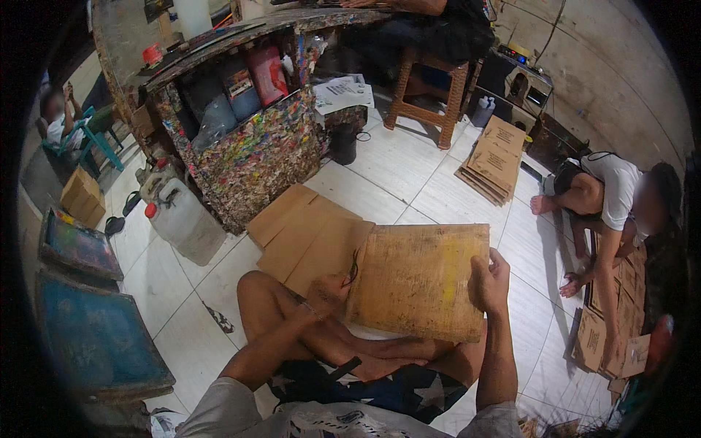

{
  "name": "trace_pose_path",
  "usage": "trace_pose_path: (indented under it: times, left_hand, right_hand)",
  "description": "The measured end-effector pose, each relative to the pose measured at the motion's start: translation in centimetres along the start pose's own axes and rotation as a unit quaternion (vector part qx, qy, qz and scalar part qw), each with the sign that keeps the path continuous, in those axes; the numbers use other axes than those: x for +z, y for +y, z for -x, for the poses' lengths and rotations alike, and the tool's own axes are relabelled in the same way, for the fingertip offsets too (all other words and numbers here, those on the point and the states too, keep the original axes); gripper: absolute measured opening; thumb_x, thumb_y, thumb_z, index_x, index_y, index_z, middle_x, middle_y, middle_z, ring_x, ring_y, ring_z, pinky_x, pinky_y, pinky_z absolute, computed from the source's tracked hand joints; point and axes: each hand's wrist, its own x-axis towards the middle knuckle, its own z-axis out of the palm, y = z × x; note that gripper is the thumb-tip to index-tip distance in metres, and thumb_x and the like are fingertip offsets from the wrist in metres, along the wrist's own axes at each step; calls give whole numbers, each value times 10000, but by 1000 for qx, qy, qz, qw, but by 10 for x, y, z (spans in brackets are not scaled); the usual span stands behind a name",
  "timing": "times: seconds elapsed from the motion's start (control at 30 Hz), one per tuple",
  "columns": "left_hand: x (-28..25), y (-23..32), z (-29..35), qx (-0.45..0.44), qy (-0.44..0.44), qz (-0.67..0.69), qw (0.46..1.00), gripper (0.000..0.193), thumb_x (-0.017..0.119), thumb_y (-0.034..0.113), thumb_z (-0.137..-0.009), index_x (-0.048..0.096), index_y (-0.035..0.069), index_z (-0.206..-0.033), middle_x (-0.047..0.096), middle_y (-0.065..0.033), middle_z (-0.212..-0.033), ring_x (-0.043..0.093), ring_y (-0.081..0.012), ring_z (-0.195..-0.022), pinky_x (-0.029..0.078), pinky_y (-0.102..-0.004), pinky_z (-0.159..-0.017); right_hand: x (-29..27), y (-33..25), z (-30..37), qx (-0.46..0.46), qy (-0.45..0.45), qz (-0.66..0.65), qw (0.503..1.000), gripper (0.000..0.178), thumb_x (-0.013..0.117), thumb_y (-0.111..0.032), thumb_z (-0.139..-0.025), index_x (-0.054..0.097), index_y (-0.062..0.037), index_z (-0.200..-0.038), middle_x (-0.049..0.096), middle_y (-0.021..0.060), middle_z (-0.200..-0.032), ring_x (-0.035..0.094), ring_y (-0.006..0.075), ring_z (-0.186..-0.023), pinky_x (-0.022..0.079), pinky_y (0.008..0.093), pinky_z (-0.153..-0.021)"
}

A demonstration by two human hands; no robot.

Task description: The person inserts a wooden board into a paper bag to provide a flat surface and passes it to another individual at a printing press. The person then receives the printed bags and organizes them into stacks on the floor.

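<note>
A flat, worn wooden board (416, 281) with a yellowish streak is tilted over my crossed legs. My right hand (491, 281) grips its right edge, thumb on the upper face. At the board's left edge my left hand (328, 293) is closed, with a thin dark looped item (353, 269) showing by its fingers; its exact kind is unclear. Brown cardboard sheets (310, 237) lie fanned on the floor just beyond my left hand, partly covered by the board.
A paint-crusted bench (248, 160) stands ahead, with plastic jerrycans (186, 219) beside it. Framed screens (98, 336) lean at left. A printed cardboard stack (495, 157) lies ahead right. Another person (610, 197) crouches at right over more cardboard (621, 292). A brown stool (427, 95) stands behind.
</note>
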Motion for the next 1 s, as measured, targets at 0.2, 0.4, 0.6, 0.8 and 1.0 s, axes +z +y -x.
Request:
trace_pose_path:
  times: [0.2, 0.4, 0.6, 0.8, 1.0]
  left_hand:
    - [-6, 4, -1, 37, -117, -127, 984, 219, 499, 240, -908, 571, 61, -1012, 642, -148, -760, 649, -322, -718, 521, -391, -617]
    - [-8, 28, -10, 168, -215, -165, 948, 386, 520, 314, -901, 494, 20, -1150, 595, -202, -993, 591, -330, -952, 489, -408, -771]
    - [-41, 119, 3, 314, -171, -94, 929, 564, 546, 385, -877, 386, -18, -1238, 476, -237, -1145, 479, -357, -1086, 407, -410, -888]
    - [-106, 69, -5, 13, -113, -66, 991, 756, 571, 455, -854, 278, -56, -1327, 358, -272, -1298, 366, -383, -1221, 324, -412, -1004]
    - [-74, 6, -18, -160, -33, 26, 986, 953, 596, 526, -830, 170, -94, -1415, 239, -308, -1450, 254, -410, -1356, 241, -414, -1120]
  right_hand:
    - [7, 32, 16, -6, 67, -79, 995, 248, 556, -119, -918, 554, 64, -1085, 636, 73, -835, 557, 95, -656, 453, 251, -597]
    - [37, 54, 39, 36, 50, 31, 998, 209, 554, -167, -934, 565, 20, -1029, 635, 60, -764, 551, 91, -583, 437, 235, -510]
    - [135, 134, 57, 24, 46, -195, 979, 281, 571, -199, -948, 529, 20, -1119, 623, 101, -993, 575, 140, -882, 470, 278, -770]
    - [83, 116, 53, 58, 95, -255, 960, 311, 553, -205, -962, 535, 35, -1159, 624, 61, -1023, 563, 150, -899, 448, 294, -815]
    - [76, 96, 63, 14, 57, -164, 985, 321, 559, -223, -960, 542, 27, -1161, 619, 52, -1022, 558, 110, -886, 450, 262, -793]
